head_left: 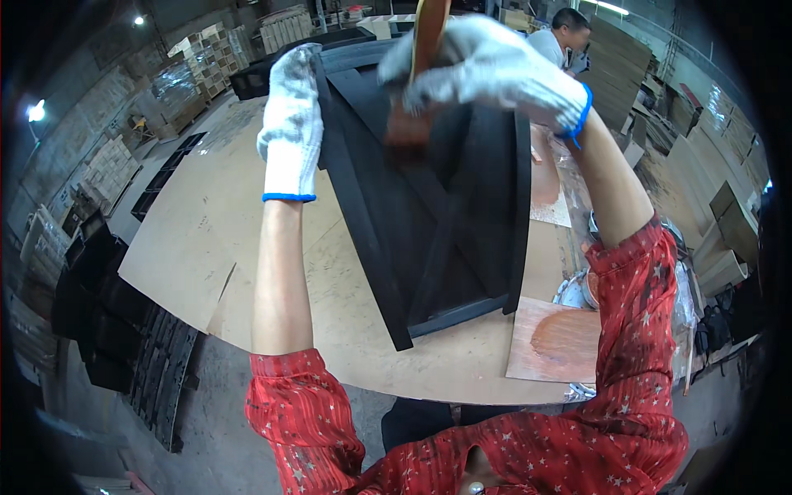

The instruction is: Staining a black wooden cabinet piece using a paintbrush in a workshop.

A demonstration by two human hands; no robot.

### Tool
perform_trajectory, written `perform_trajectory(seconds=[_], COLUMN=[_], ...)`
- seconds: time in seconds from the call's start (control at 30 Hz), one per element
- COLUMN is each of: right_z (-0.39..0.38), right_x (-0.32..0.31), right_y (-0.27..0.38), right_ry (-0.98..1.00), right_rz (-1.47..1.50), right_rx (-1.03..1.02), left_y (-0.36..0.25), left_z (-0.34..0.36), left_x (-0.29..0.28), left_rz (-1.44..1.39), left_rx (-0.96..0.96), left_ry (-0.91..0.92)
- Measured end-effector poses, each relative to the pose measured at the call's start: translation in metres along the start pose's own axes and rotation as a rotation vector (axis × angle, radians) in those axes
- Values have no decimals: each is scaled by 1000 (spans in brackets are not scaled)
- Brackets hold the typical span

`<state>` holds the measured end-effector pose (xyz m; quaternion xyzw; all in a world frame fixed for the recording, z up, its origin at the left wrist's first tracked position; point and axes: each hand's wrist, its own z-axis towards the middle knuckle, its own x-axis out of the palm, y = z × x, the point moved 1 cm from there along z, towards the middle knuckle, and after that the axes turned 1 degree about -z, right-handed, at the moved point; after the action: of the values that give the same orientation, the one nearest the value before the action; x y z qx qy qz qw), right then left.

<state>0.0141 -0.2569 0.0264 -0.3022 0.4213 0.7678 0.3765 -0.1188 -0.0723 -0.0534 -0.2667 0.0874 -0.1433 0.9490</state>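
A black wooden piece [388, 214], with raised side rails and crossed slats over a panel, lies across the light board tabletop [231, 256]. My left hand [290, 124], in a white knit glove with a blue cuff, is closed around its far left edge. Above the far part of the piece, my right hand [503, 74] wears a matching glove and grips a paintbrush [429, 37] by its brown wooden handle. The brush points down, its reddish-brown bristles blurred by motion over the panel. Whether the bristles touch the surface, I cannot tell.
At the right, a small board [536, 355] carries a reddish-brown stain, near a can [590, 290] partly hidden by my sleeve. Black slatted pieces [157, 371] stand on the floor at left. Another person [557, 45] is at the far right, before stacked boards [615, 74].
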Motion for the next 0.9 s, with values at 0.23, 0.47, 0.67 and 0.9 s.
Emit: perform_trajectory(seconds=[0.23, 0.47, 0.67, 0.9], right_z=[-2, -57, -36, -53], right_x=[9, 14, 10, 28], right_y=[13, -5, 18, -16], right_ry=[-80, 122, -202, -21], right_rz=[447, -362, -185, -623], right_rx=[-530, -582, -660, -635], left_y=[1, 13, 54, 17], left_z=[-6, -19, 6, 6], left_x=[-4, 5, -9, 11], left_rz=[878, 1628, 1370, 993], left_rx=[288, 457, 148, 68], left_ry=[-28, -97, 12, 135])
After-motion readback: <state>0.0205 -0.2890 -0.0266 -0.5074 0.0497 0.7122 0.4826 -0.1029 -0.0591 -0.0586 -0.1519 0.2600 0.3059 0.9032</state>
